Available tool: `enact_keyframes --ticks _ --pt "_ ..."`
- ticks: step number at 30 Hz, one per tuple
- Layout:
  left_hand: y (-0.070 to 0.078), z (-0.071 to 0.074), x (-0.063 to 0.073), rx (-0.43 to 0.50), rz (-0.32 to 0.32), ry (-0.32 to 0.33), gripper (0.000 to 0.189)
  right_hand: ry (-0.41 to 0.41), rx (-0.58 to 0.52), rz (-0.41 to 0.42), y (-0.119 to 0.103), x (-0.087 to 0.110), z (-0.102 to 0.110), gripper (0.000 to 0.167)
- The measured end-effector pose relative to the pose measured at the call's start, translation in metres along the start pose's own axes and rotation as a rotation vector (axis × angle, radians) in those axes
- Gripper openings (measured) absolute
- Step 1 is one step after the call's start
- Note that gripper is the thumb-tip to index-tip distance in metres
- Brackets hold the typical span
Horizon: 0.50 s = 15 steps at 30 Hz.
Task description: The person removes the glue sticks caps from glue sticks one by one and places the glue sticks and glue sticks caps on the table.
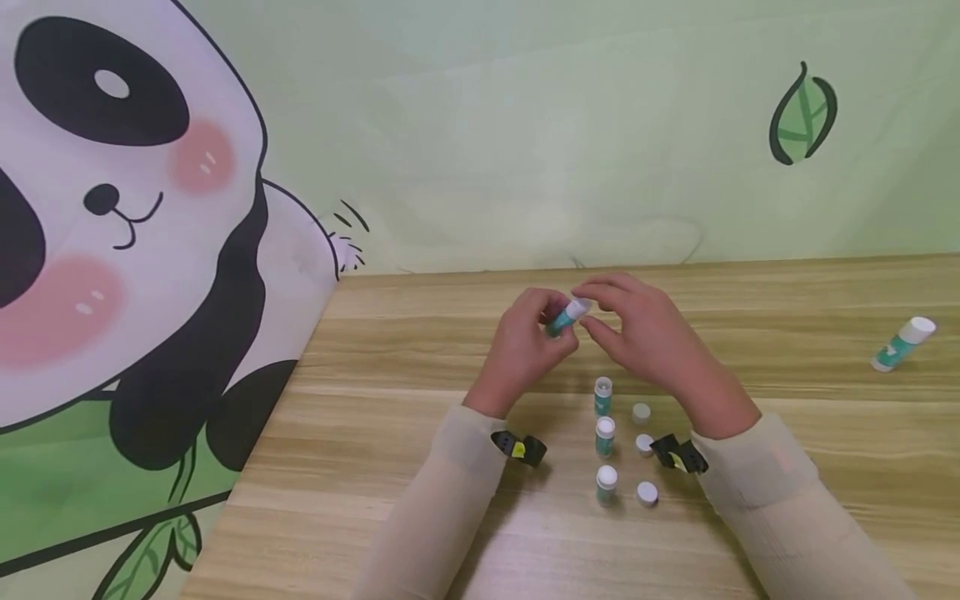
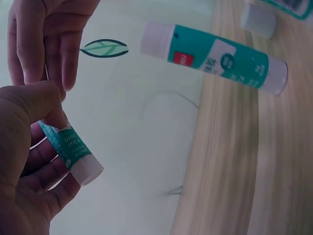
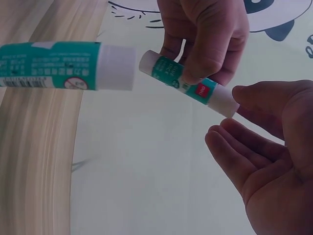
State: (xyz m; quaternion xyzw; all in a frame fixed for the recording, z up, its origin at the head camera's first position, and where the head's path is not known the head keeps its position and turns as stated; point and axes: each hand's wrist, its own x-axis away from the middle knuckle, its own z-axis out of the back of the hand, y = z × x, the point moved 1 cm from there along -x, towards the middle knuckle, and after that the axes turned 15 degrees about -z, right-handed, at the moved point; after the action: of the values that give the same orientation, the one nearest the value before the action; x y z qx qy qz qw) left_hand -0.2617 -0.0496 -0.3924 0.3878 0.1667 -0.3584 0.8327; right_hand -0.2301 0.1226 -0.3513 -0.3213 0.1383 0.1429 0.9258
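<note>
My left hand (image 1: 525, 337) grips a teal-and-white glue stick (image 3: 183, 81) around its middle, tilted, with its white cap (image 3: 223, 102) toward my right hand. Near that cap, my right hand (image 1: 641, 329) has thumb and fingers extended on either side, the thumb tip right at the cap's end. In the left wrist view, the held stick's white base (image 2: 87, 170) shows below the left thumb, while its capped end is hidden behind the hands. Both hands are raised over the back of the table, behind a row of three uncapped glue sticks (image 1: 604, 437) standing upright.
Beside the row lie three white caps (image 1: 645, 444) on the wooden table (image 1: 375, 450). Another glue stick (image 1: 902, 344), capped, stands far to the right. A green wall cloth (image 1: 495, 158) with a panda print rises behind the table's back edge.
</note>
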Motion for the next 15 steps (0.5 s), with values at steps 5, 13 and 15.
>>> enact_keyframes --ticks 5,13,15 --pt "0.0057 0.0016 -0.0005 -0.009 -0.018 -0.013 0.027 0.016 -0.011 0.013 -0.0004 0.0013 -0.0001 0.029" --pt "0.0092 0.002 0.0 -0.035 -0.047 -0.036 0.028 -0.007 -0.022 -0.037 -0.0022 0.0031 -0.0005 0.024" --pt "0.0098 0.0019 0.0001 -0.046 -0.065 -0.037 0.028 -0.011 -0.015 -0.048 -0.0025 0.0032 -0.0003 0.022"
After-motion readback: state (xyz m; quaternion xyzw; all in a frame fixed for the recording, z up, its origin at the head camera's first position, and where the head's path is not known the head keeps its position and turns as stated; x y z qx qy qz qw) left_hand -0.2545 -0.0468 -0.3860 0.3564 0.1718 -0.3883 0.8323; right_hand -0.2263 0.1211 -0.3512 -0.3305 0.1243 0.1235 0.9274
